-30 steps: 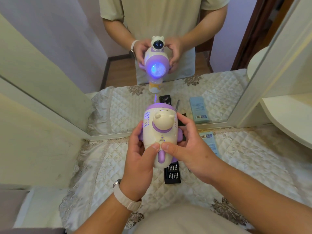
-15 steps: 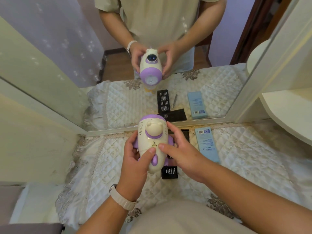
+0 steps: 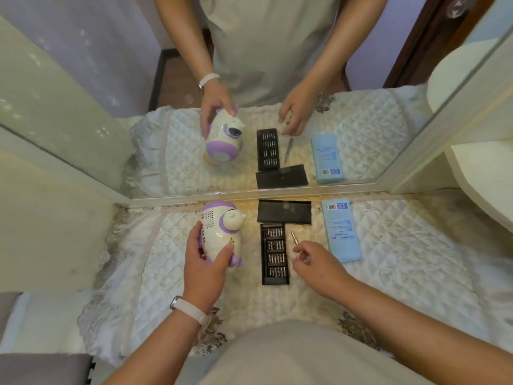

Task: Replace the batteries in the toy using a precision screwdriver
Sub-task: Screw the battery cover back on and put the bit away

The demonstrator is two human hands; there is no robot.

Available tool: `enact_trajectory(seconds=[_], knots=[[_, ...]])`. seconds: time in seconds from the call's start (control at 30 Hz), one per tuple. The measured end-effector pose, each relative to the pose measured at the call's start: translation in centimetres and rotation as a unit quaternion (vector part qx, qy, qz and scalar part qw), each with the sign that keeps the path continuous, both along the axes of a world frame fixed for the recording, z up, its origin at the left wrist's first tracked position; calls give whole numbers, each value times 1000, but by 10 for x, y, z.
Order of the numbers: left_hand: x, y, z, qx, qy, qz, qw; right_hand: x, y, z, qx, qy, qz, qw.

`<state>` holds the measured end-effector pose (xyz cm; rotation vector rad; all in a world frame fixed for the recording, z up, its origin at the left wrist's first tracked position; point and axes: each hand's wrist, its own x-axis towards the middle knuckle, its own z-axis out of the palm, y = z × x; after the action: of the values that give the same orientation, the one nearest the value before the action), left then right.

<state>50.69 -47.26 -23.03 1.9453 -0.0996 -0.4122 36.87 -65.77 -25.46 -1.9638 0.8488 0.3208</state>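
The white and purple toy (image 3: 219, 234) lies tilted on the quilted cloth (image 3: 402, 259), left of centre, its light off. My left hand (image 3: 205, 270) grips its lower body from the near side. A slim silver precision screwdriver (image 3: 293, 237) lies just right of the open black bit case (image 3: 274, 254), tip pointing away from me. My right hand (image 3: 319, 265) is at its handle end, with index finger and thumb curled round the handle, which they mostly hide.
The case's black lid (image 3: 284, 212) lies by the mirror's edge. A light blue box (image 3: 341, 232) lies to the right. A mirror (image 3: 277, 79) stands along the back, reflecting everything. A cream shelf (image 3: 485, 173) juts out at the right.
The toy came down from in front of me to the cloth at the left, its light off. My right hand let go of it and moved right onto the screwdriver.
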Motion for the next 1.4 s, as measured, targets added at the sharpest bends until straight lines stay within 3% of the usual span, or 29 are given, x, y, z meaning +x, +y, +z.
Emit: enact_trajectory(seconds=[0.3,0.5,0.67,0.93,1.07,1.17,1.4], knots=[[19,7,-39,52,-12,-32,998,-11,-9,-46,-86,72,10,994],[15,16,-48,118,-36,-87,988,4,-8,-50,-137,95,38,985],[10,25,-45,113,-32,-88,989,7,-8,-44,-156,115,55,980],[-38,31,-26,110,-23,21,993,-21,5,-30,-82,41,-27,995],[-56,15,-19,95,-88,-79,988,-32,6,-21,-39,-1,-90,995],[-51,-16,-14,100,-64,-154,981,-37,0,-15,3,-23,-151,988],[-16,-94,-19,205,-116,-292,927,-46,-21,-11,112,-58,-211,969]])
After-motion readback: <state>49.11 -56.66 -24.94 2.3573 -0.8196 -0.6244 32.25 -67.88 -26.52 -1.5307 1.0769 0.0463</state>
